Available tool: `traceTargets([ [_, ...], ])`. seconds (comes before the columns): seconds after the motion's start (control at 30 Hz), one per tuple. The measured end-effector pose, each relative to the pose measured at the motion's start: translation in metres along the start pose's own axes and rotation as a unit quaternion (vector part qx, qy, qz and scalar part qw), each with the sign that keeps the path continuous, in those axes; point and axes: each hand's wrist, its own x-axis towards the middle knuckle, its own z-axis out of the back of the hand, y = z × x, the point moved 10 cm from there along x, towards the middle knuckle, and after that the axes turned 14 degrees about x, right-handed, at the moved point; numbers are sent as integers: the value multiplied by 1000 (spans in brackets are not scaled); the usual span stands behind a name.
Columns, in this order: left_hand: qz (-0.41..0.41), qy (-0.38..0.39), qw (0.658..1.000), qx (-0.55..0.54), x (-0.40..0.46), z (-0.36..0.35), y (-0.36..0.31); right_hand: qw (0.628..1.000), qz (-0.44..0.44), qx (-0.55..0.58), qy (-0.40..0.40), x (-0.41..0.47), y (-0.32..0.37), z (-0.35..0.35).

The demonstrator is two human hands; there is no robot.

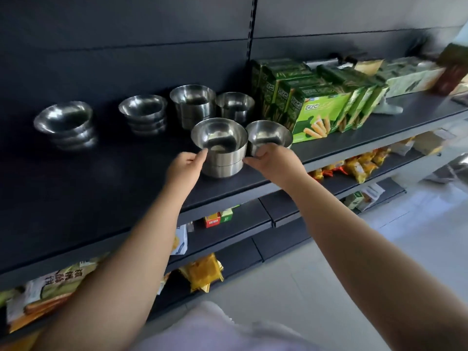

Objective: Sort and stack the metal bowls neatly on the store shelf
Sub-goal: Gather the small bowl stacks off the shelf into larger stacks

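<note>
On the dark top shelf [106, 188] the sorting looks well along. Two stacks of flared metal bowls sit toward the back: the far-left flared stack [66, 126] and, well apart to its right, a second flared stack [144, 115]. Next along the back stand a tall straight-sided stack [193, 105] and, just beside it, a shorter straight-sided stack [235, 106].

At the front, the front stack of straight-sided bowls [220, 148] stands upright on the shelf with both hands at it. The left hand [186, 168] has its fingers curled against the stack's left wall near the rim. The right hand [274, 162] presses its thumb to the stack's right side, while its fingers wrap the near rim of a single bowl [268, 138] that touches, or nearly touches, the stack. Whether that hand truly grips the single bowl or only steadies it against the stack I cannot tell for certain; it appears to hold it.

To the right, green snack boxes [321, 112] crowd close to the bowls.

By my judgement, like shapes are already grouped and most bowls are nested. What seems left is to settle the front stack in line with the others and nest the single bowl with its matching kind, which looks like one of the last moves.
</note>
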Motion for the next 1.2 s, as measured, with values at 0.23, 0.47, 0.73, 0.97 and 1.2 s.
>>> traceTargets([
  [0.23,127,12,980,-150,18,-35,24,988,4,119,98,42,-23,-51],
  [0.47,155,12,945,-289,6,-49,19,955,40,255,148,62,-23,-73],
  [0.73,151,-63,934,-318,-19,-48,7,925,61,333,173,63,-17,-69],
  [0.97,126,-182,924,-310,-56,13,9,897,166,350,212,45,48,-64],
  [1.2,146,-290,902,-284,-115,88,44,869,226,325,296,-3,129,-101],
])
